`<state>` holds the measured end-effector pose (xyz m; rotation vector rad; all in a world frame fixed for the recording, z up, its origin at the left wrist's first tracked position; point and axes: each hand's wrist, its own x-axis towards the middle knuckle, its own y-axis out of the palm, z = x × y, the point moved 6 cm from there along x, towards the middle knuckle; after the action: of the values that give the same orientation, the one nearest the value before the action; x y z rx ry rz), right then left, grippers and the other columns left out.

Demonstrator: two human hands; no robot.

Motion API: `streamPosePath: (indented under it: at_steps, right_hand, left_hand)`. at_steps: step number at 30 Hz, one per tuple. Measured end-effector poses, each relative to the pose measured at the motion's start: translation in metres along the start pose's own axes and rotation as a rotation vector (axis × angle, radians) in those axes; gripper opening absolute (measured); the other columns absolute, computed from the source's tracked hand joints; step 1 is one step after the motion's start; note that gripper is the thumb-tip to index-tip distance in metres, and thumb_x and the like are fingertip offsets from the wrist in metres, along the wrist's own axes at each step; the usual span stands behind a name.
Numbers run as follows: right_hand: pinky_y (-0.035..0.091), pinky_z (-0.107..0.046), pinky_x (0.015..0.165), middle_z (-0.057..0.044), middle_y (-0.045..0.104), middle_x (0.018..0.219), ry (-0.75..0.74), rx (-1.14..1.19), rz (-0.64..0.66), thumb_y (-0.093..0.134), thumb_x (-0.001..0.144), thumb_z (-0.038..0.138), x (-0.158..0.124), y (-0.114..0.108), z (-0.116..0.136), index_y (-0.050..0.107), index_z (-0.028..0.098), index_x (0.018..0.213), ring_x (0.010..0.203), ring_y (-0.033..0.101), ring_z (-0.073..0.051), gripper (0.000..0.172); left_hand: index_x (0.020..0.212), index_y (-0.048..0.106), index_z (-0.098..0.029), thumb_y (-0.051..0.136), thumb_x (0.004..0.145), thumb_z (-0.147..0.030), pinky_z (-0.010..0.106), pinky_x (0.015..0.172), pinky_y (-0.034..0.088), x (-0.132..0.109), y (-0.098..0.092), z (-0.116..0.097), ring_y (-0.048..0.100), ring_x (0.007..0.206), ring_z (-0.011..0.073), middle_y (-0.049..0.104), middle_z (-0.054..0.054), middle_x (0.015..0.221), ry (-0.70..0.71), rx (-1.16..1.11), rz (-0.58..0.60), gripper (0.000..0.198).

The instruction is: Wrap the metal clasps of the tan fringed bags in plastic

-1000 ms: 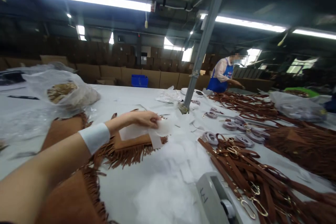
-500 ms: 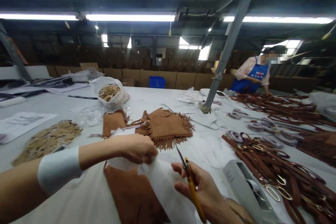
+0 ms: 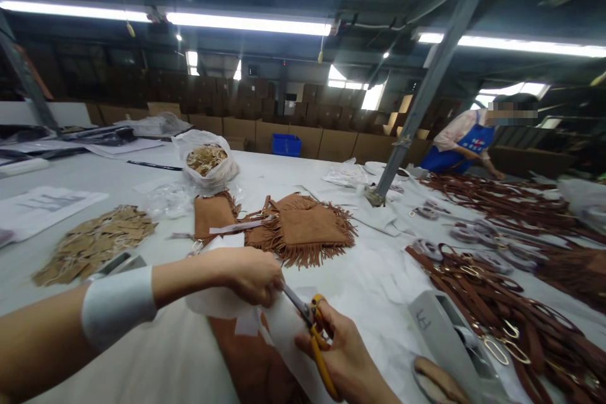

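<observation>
My left hand (image 3: 249,273) is closed on a sheet of white paper (image 3: 222,300) that lies over a brown suede piece (image 3: 255,366) on the table. My right hand (image 3: 343,356) grips yellow-handled scissors (image 3: 310,322), whose blades point up-left and meet the paper right beside my left fingers. A white band circles my left forearm.
Fringed brown suede bags (image 3: 303,227) lie just beyond my hands. Brown straps with metal clips (image 3: 502,303) pile up on the right, beside a grey tape dispenser (image 3: 449,341). Paper tags (image 3: 92,243) and a plastic bag (image 3: 206,164) sit left. A person in a blue apron (image 3: 466,142) works far right.
My left hand pulled the white paper back toward me from near the fringed bags. My right hand came into view with the scissors and brought the blades to the paper.
</observation>
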<state>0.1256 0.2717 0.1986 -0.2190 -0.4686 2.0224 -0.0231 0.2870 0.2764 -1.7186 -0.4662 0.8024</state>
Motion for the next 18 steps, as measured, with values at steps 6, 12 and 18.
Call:
streamPosePath:
  at_steps: [6, 12, 18]
  right_hand:
    - [0.039, -0.022, 0.056, 0.004, 0.046, 0.068, 0.049, -0.056, 0.031, 0.063, 0.07, 0.028, 0.003, 0.003, -0.016, 0.045, 0.02, 0.069, 0.062, 0.046, -0.012, 0.02]
    - [0.042, -0.022, 0.056, 0.002, 0.056, 0.067, 0.013, -0.236, -0.092, 0.066, 0.07, 0.029, 0.007, -0.003, -0.026, 0.051, 0.02, 0.067, 0.062, 0.054, -0.014, 0.018]
    - [0.044, -0.024, 0.054, 0.0, 0.061, 0.065, -0.309, -0.442, -0.261, 0.056, 0.075, 0.019, 0.007, -0.002, -0.023, 0.058, 0.02, 0.074, 0.059, 0.059, -0.016, 0.002]
  left_hand:
    - [0.079, 0.068, -0.021, 0.055, 0.071, -0.024, 0.025, 0.045, 0.032, 0.009, 0.017, 0.029, 0.054, 0.055, 0.0167, 0.069, 0.003, 0.07, 0.002, -0.078, 0.034, 0.016]
    - [0.08, 0.068, -0.02, 0.055, 0.071, -0.026, 0.023, 0.046, 0.033, 0.023, 0.033, 0.054, 0.052, 0.055, 0.0148, 0.067, 0.002, 0.07, -0.006, -0.156, 0.061, 0.017]
    - [0.087, 0.07, -0.02, 0.056, 0.071, -0.027, 0.024, 0.051, 0.039, 0.035, 0.04, 0.067, 0.06, 0.063, 0.0178, 0.071, 0.004, 0.078, -0.052, -0.159, 0.049, 0.022]
